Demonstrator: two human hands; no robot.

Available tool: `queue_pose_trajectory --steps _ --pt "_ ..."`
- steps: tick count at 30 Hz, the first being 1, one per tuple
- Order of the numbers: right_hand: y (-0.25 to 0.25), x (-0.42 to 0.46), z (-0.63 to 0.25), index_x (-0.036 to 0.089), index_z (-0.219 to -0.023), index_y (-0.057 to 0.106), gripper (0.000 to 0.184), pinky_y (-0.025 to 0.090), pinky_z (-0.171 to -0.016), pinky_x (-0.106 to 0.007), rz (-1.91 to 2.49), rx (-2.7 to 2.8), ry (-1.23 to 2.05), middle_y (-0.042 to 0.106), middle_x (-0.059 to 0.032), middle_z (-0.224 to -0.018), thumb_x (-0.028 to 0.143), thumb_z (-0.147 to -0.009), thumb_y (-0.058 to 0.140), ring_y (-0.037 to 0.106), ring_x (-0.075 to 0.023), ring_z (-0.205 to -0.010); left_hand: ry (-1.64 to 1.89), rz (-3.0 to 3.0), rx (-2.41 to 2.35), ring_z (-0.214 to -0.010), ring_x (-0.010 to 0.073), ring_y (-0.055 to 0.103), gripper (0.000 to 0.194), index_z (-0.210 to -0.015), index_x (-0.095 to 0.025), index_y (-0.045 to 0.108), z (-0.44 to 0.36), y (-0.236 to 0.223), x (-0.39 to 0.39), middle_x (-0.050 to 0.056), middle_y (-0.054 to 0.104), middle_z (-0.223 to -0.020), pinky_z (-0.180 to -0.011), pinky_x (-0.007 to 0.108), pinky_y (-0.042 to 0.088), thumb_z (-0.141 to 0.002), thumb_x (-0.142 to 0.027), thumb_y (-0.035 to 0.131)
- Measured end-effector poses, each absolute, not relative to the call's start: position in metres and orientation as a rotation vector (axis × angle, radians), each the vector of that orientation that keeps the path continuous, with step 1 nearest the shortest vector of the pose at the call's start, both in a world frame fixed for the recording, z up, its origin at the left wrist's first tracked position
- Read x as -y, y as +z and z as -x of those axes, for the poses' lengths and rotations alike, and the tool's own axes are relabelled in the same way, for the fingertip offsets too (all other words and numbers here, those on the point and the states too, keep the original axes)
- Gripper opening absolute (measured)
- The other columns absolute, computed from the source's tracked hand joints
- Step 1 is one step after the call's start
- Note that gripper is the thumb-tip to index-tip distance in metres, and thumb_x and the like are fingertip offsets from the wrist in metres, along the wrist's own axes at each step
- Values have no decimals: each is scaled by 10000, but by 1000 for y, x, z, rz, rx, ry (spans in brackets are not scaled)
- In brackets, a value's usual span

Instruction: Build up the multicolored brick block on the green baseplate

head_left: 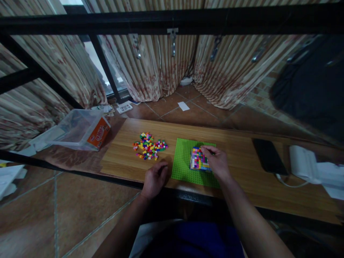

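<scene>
A green studded baseplate [180, 161] lies on the wooden table. On it stands a block of many-coloured toy bricks [198, 159], its right side partly covered by my right hand [217, 159]. The fingers of that hand are pinched at the block's upper edge; anything between the fingertips is too small to tell. My left hand [156, 177] rests at the table's front edge, left of the baseplate, its fingers curled closed. Whatever it holds, if anything, is hidden. Just beyond it lies a loose pile of small toy bricks [149, 146] in mixed colours.
A clear plastic bin [77, 125] with an orange label stands at the table's left end. To the right lie a black phone [269, 156], a cable and a white device [302, 163]. A black metal bar [172, 23] crosses above the far side, before striped curtains [161, 68].
</scene>
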State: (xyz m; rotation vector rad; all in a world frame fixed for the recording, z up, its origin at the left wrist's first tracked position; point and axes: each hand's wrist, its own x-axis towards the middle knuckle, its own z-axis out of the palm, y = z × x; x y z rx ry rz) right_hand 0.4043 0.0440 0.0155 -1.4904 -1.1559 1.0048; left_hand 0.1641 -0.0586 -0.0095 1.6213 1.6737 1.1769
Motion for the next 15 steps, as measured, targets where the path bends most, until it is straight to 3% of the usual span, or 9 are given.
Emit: queue_pose_trajectory --steps 8,15 --pt "14 -44 -405 193 -813 776 412 506 -686 -337 1476 1152 1011 764 -51 -798 559 -624 769 663 -207 -719 1167 -1651 -1650 -909 195 722 219 -1056 -195 705 -162 -9 59 66 763 -991 -863 330 573 -930 -284 550" --pt "34 -23 -413 200 -870 749 332 524 -828 -377 1427 1145 647 766 -64 -901 510 -832 635 690 -229 -884 1212 -1561 -1602 -1015 218 706 239 -1095 -201 699 -162 -9 59 75 755 -1073 -955 379 549 -924 -297 561"
